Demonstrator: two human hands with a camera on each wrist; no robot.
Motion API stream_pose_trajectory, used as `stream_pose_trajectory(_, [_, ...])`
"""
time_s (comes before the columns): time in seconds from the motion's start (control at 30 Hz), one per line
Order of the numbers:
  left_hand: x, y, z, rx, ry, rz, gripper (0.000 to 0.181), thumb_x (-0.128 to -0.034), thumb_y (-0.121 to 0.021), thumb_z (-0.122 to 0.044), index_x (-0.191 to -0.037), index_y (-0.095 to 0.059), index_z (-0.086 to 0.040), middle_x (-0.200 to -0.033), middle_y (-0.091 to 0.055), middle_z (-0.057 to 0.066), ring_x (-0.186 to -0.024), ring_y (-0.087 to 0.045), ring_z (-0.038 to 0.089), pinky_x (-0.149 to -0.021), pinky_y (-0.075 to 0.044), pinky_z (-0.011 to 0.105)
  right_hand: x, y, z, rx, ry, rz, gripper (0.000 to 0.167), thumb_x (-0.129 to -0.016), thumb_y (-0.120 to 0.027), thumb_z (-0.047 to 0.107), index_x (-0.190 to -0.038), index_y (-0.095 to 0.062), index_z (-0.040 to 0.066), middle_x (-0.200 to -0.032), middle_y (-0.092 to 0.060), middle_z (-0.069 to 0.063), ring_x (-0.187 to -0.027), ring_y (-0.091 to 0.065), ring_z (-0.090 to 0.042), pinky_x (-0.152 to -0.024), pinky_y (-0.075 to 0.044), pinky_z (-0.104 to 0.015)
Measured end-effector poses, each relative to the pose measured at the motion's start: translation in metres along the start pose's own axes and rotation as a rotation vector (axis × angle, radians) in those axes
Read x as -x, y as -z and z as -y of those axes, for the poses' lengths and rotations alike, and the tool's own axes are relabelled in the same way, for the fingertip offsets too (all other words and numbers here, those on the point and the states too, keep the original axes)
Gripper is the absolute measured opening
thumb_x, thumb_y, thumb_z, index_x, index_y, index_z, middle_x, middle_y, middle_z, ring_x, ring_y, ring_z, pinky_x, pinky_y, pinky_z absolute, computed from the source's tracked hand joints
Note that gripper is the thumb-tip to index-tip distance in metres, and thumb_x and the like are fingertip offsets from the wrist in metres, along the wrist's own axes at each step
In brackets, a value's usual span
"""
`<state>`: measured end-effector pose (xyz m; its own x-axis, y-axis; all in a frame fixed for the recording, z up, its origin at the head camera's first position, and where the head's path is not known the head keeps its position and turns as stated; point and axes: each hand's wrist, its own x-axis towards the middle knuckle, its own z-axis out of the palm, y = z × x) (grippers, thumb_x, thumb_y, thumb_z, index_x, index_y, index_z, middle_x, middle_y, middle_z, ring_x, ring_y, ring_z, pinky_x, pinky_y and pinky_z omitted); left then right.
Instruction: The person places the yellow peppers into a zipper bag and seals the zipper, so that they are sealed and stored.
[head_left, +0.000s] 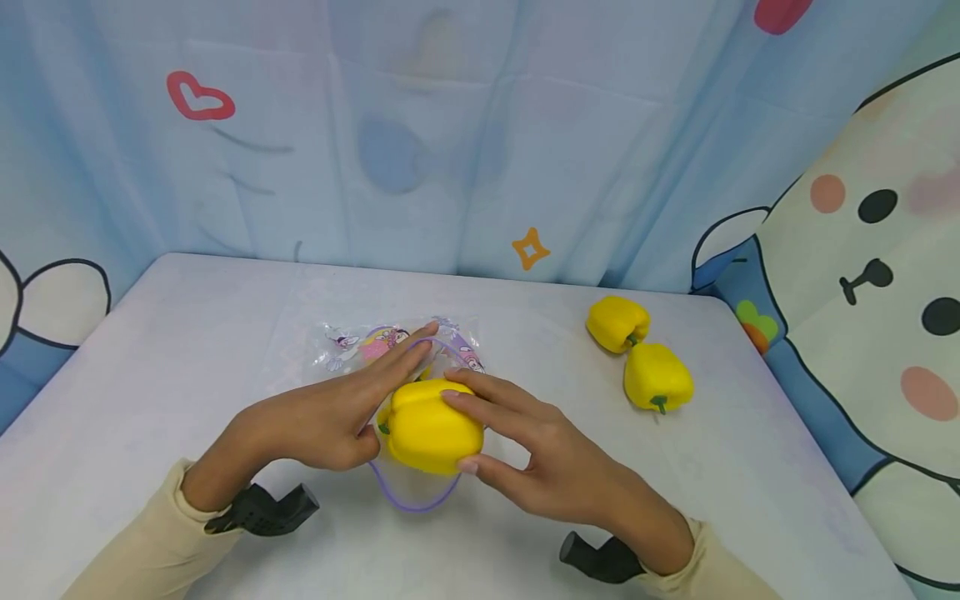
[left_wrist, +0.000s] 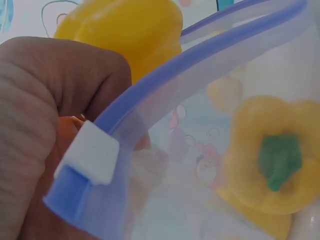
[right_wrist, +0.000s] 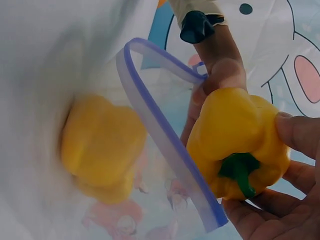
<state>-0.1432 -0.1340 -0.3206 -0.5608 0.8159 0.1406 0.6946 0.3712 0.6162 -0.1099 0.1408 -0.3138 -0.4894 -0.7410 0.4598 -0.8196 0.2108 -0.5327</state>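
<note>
My right hand (head_left: 540, 450) grips a yellow bell pepper (head_left: 435, 429) between thumb and fingers. In the right wrist view this pepper (right_wrist: 235, 140) shows its green stem beside the purple rim (right_wrist: 165, 130) of a clear slider zip bag. The left hand (head_left: 330, 425) holds the bag's rim at its left side, fingers extended in the head view. Close to its thumb in the left wrist view is a white slider (left_wrist: 91, 152). Other yellow peppers (left_wrist: 267, 155) are inside the bag, seen through the plastic. The gripped pepper is at the bag's mouth and hides part of the bag.
Two more yellow bell peppers, a farther one (head_left: 617, 323) and a nearer one (head_left: 658, 377), lie to the right on the white tabletop (head_left: 225, 325). Printed plastic (head_left: 348, 346) of the bag spreads beyond the hands. A blue patterned curtain (head_left: 465, 150) hangs behind the table.
</note>
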Motion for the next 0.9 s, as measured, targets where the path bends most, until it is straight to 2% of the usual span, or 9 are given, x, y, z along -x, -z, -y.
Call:
stream_pose_trajectory(0.1, [0.000,0.000,-0.001,0.009,0.002,0.001,0.107,-0.0682,-0.051,0.014,-0.156,0.005,-0.011,-0.162,0.011,-0.002,-0.147,-0.001,0.017,-0.114,-0.019,0.044,0.001,0.002,0.000,0.045,-0.020,-0.006,0.055,-0.095,-0.064,0.020,-0.145,-0.045,0.007,-0.151,-0.037,-0.012,-0.134,-0.042,-0.027,-0.104,-0.040,-0.037])
stream_pose_trajectory(0.27, [-0.001,0.000,-0.001,-0.006,-0.031,-0.012,0.106,-0.0682,-0.049,0.015,-0.156,0.005,-0.008,-0.162,0.012,0.001,-0.147,0.000,0.018,-0.114,-0.019,0.043,0.001,0.000,0.000,0.095,-0.026,0.002,0.057,-0.093,-0.065,0.016,-0.145,-0.045,0.008,-0.152,-0.035,-0.012,-0.135,-0.040,-0.028,-0.104,-0.039,-0.038])
stream_pose_trajectory(0.47, [-0.001,0.000,0.000,-0.018,-0.025,-0.006,0.105,-0.0688,-0.049,0.014,-0.156,0.005,-0.008,-0.162,0.013,0.001,-0.147,0.000,0.019,-0.114,-0.018,0.042,0.000,-0.009,0.000,0.174,0.058,0.034,0.053,-0.098,-0.057,0.023,-0.146,-0.042,0.004,-0.152,-0.033,-0.016,-0.136,-0.037,-0.030,-0.105,-0.038,-0.037])
stream_pose_trajectory(0.6, [-0.001,0.000,-0.001,-0.010,-0.032,0.001,0.108,-0.0690,-0.051,0.015,-0.156,0.007,-0.010,-0.162,0.015,0.000,-0.147,0.001,0.018,-0.114,-0.018,0.042,0.000,-0.016,0.000,0.229,0.102,0.067,0.055,-0.097,-0.059,0.019,-0.146,-0.040,0.002,-0.152,-0.032,-0.018,-0.138,-0.033,-0.031,-0.107,-0.035,-0.038])
stream_pose_trajectory(0.83, [0.000,0.000,-0.002,-0.038,-0.033,-0.001,0.103,-0.0689,-0.048,0.014,-0.156,0.003,-0.006,-0.162,0.012,0.002,-0.147,0.000,0.018,-0.115,-0.017,0.038,0.000,-0.024,-0.006,0.250,0.042,0.036,0.057,-0.097,-0.059,0.019,-0.147,-0.039,0.000,-0.152,-0.032,-0.019,-0.139,-0.033,-0.032,-0.105,-0.037,-0.040])
stream_pose_trajectory(0.9, [0.000,0.000,-0.002,-0.044,-0.029,-0.002,0.102,-0.0687,-0.048,0.013,-0.156,0.002,-0.005,-0.162,0.011,0.002,-0.147,-0.001,0.018,-0.115,-0.016,0.038,0.000,-0.024,-0.007,0.254,-0.006,0.032,0.059,-0.095,-0.061,0.019,-0.147,-0.040,0.001,-0.154,-0.031,-0.016,-0.139,-0.033,-0.030,-0.105,-0.037,-0.040])
